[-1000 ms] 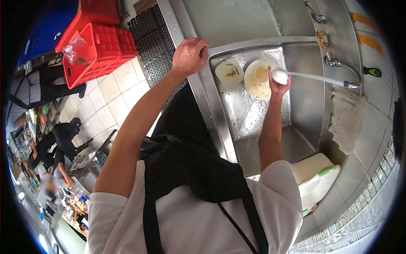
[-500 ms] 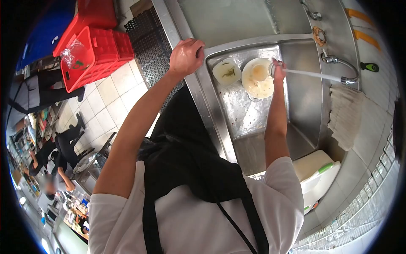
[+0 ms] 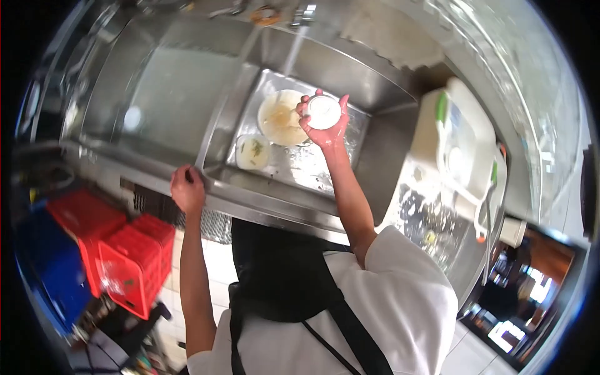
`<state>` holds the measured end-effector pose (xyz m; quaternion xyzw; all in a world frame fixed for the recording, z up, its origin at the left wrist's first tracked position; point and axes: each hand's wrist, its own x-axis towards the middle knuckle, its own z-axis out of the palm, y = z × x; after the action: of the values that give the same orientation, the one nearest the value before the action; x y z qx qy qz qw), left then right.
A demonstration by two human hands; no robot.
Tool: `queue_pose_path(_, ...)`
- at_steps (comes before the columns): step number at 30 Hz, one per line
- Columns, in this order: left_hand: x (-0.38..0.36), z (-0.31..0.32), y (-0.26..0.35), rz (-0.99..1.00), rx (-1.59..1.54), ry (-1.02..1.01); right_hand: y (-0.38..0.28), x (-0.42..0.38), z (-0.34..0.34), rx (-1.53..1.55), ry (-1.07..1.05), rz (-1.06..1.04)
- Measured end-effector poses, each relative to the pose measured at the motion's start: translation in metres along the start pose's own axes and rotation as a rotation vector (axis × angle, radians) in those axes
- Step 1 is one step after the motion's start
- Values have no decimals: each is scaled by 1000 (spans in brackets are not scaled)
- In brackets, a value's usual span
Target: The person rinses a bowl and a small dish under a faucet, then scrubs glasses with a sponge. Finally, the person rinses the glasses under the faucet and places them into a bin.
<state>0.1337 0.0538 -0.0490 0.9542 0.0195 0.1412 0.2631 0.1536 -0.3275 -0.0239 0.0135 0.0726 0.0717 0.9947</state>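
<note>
A small round white dish [image 3: 324, 112] rests in my right hand [image 3: 329, 130], palm up with the fingers curled round it, above the right sink basin. Behind it in the basin lies a wide white plate [image 3: 270, 128] with yellowish liquid or residue, partly covered by my fingers. A smaller squarish white dish [image 3: 253, 161] holding green bits sits beside the plate. My left hand [image 3: 188, 189] is curled into a loose fist at the front edge of the sink [image 3: 250, 203]; nothing shows in it.
Water runs from the tap [image 3: 304, 14] into the basin. To the left is a second basin [image 3: 181, 87] holding cloudy water. White tubs with green handles [image 3: 459, 137] stand on the right counter. Red crates [image 3: 137, 262] and a blue bin [image 3: 47, 269] are on the lower left.
The head view has turned, swinging the sink round. My right hand has moved away from the water stream and the plate, turning palm up with the small dish. My left hand stays curled by the edge.
</note>
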Motion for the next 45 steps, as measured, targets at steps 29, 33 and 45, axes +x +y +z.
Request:
queue_pose_path(29, -1, -6, 2, -94, 57, 92, -101, -102, 97, -1596, 892, -1669)
queue_pose_path(33, 4, -5, -3, -53, 32, 111, -37, 35, -38, -2353, 620, -714)
queue_pose_path(45, 5, -8, -20, -102, -25, 34, -2, 156, -358, -932, 1031, 320)
